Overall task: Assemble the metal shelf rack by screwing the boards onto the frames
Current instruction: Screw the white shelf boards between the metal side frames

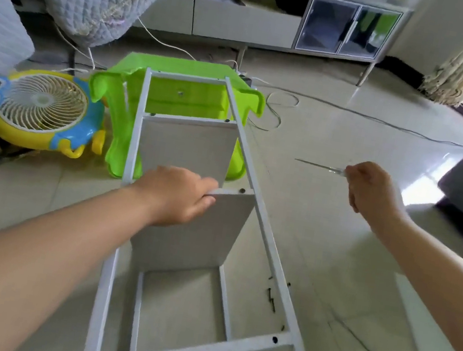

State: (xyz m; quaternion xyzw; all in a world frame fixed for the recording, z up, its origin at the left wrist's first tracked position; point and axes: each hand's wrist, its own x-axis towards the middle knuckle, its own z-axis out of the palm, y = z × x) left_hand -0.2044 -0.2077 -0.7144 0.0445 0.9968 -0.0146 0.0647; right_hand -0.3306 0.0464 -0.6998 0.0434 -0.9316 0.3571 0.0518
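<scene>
The middle board [199,225] stood on edge inside the white frame [267,234], which lay on the floor with its long rails running away from the person. A dark screw head [242,191] sat at the board's top right corner, just beside the right rail. The left hand [177,196] gripped the board's upper edge, fingers curled over it, left of that screw. The right hand [374,191] hovered well to the right of the frame, its grip closed round the clear handle of a screwdriver [320,166] whose shaft pointed left, roughly level, toward the frame. The screw thus lay leftward and lower from the tip, so the right hand was the one placed to reach it, probably by swinging the tip down. Loose screws [271,300] lay on the floor by the right rail, nearer the person. A farther board [186,145] stood beyond, before a green stool [176,94].
</scene>
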